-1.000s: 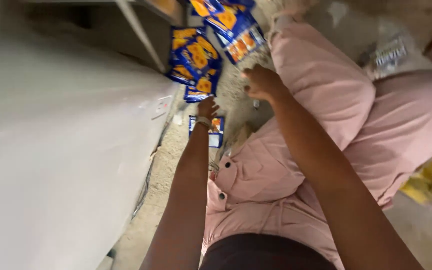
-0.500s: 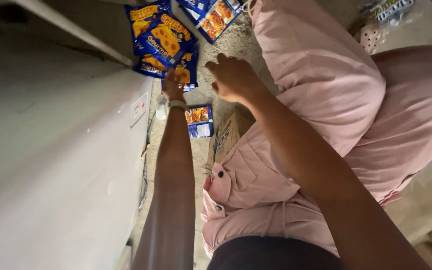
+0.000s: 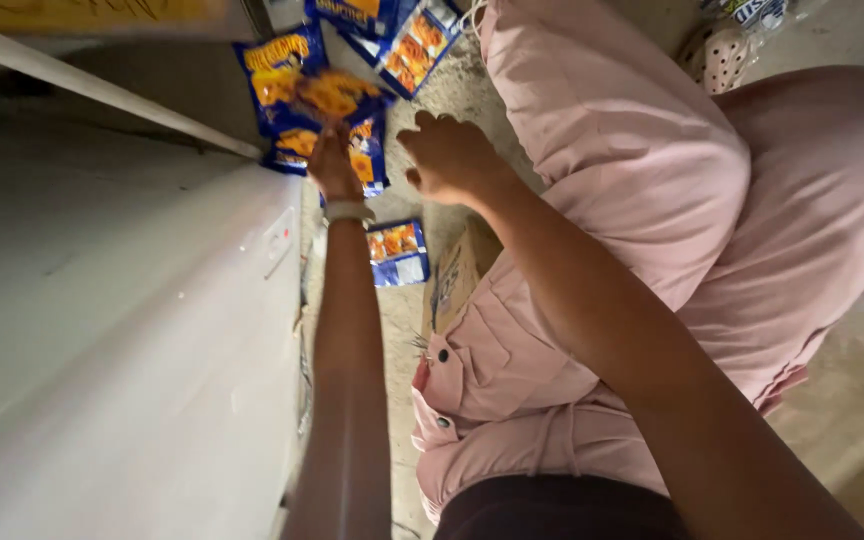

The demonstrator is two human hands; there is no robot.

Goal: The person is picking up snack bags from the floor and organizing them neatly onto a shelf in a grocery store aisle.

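Observation:
My left hand [image 3: 330,165] reaches forward and grips a blue and orange snack packet [image 3: 332,95] at the edge of a white shelf unit [image 3: 122,330]. More blue snack packets [image 3: 282,75] lie stacked under it at the shelf's foot. My right hand [image 3: 447,155] hovers just right of them with loosely curled fingers, holding nothing. A single blue packet [image 3: 397,252] lies on the floor below my left wrist. I wear a pale wristband [image 3: 347,211] and pink clothing [image 3: 652,230].
Two more blue packets [image 3: 392,30] lie on the concrete floor [image 3: 852,400] further ahead. A brown cardboard piece [image 3: 455,280] stands beside my knee. A perforated pale sandal [image 3: 722,60] and a wrapped pack sit at the top right.
Both hands have stayed near the pile; my left hand has closed on the top packet and lifted it slightly. The view has shifted so the packets sit further right and lower.

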